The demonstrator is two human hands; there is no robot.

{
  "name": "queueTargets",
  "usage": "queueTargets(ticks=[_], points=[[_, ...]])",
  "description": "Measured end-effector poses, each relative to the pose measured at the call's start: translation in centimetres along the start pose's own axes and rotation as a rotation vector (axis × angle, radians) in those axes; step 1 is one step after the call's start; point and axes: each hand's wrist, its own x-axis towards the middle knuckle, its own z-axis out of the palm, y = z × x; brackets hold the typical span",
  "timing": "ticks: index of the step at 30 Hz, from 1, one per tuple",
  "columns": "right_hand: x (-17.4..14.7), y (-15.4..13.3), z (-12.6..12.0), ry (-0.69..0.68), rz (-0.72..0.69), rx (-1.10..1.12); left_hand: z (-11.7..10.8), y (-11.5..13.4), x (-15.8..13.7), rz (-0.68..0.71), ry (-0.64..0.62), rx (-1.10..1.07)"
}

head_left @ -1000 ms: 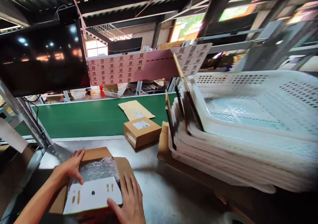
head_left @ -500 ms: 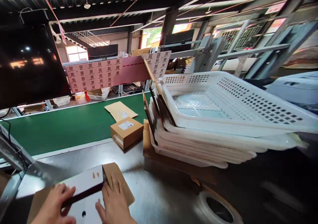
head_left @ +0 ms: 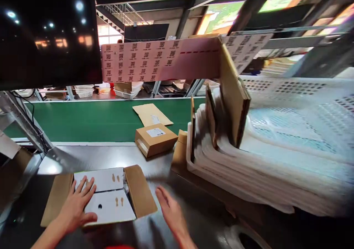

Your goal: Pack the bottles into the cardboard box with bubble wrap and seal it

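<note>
An open cardboard box (head_left: 143,193) lies on the metal table, its side flaps folded outward. Two white boxes sit inside: a rear white box (head_left: 103,181) and a front white box (head_left: 110,208) with a small dark hole, both with brown footprint-like marks. My left hand (head_left: 79,201) rests on the white boxes at their left side, fingers spread. To the right of the right flap, my right hand (head_left: 173,212) hovers apart from the box with its fingers stretched out, holding nothing.
A sealed, labelled carton (head_left: 156,140) stands at the table's back edge. Beyond it, a yellow padded envelope (head_left: 152,114) lies on the green conveyor belt (head_left: 80,120). Stacked white plastic baskets (head_left: 265,168) fill the right side. A tape roll (head_left: 243,238) lies front right; a black monitor (head_left: 49,35) hangs upper left.
My right hand has left the white boxes and moved right, off the carton. The left hand now lies flat. Both white boxes sit level inside the carton. The view has turned right.
</note>
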Motion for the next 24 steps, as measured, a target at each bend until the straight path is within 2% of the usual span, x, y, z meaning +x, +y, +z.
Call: queueTargets(ticks=[1,3,5,7,9,11,13,14,15,16,17,18,20,21,23,24], points=[[-0.7,-0.7,0.6,-0.144,-0.029,0.100,-0.2,0.2,0.1,0.003,0.013,0.009],[-2.6,-3.1,2.5,-0.453,-0.238,0.184,-0.6,0.6,0.2,0.016,0.049,0.030],[-4.2,-6.1,4.2,-0.679,-0.449,0.041,-1.1,0.9,0.1,0.024,0.084,0.040],[-4.7,-8.4,5.0,-0.770,-0.551,-0.149,-1.8,0.8,-0.6,-0.065,0.140,0.033],[-4.0,-9.3,4.8,-0.788,-0.602,-0.212,-2.6,-0.1,-2.2,-0.338,0.269,0.004],[-2.7,-8.7,4.2,-0.811,-0.649,-0.170,-3.6,-1.6,-4.7,-0.766,0.436,-0.109],[-1.7,-7.1,4.0,-0.808,-0.684,-0.084,-4.4,-3.0,-7.2,-1.167,0.506,-0.406],[-1.4,-6.2,4.2,-0.787,-0.694,-0.039,-4.7,-3.4,-8.2,-1.264,0.494,-0.625],[-1.3,-5.4,4.7,-0.743,-0.698,0.004,-4.9,-3.3,-8.9,-1.266,0.460,-0.854],[-1.5,-4.8,5.3,-0.679,-0.697,0.042,-4.9,-2.8,-9.1,-1.173,0.408,-1.050],[-1.9,-4.4,6.0,-0.611,-0.694,0.072,-4.8,-1.8,-8.7,-1.017,0.350,-1.168],[-2.6,-4.2,6.8,-0.541,-0.690,0.097,-4.5,-0.6,-7.9,-0.846,0.280,-1.183],[-4.7,-4.2,8.3,-0.429,-0.666,0.123,-3.9,2.4,-4.8,-0.622,0.138,-0.946],[-6.0,-4.3,8.9,-0.396,-0.649,0.123,-3.6,3.9,-2.9,-0.587,0.081,-0.751],[-8.9,-4.5,9.9,-0.398,-0.622,0.110,-3.2,6.6,0.4,-0.635,0.027,-0.369],[-10.1,-4.5,10.3,-0.442,-0.621,0.111,-3.0,7.6,1.6,-0.690,0.017,-0.228]])
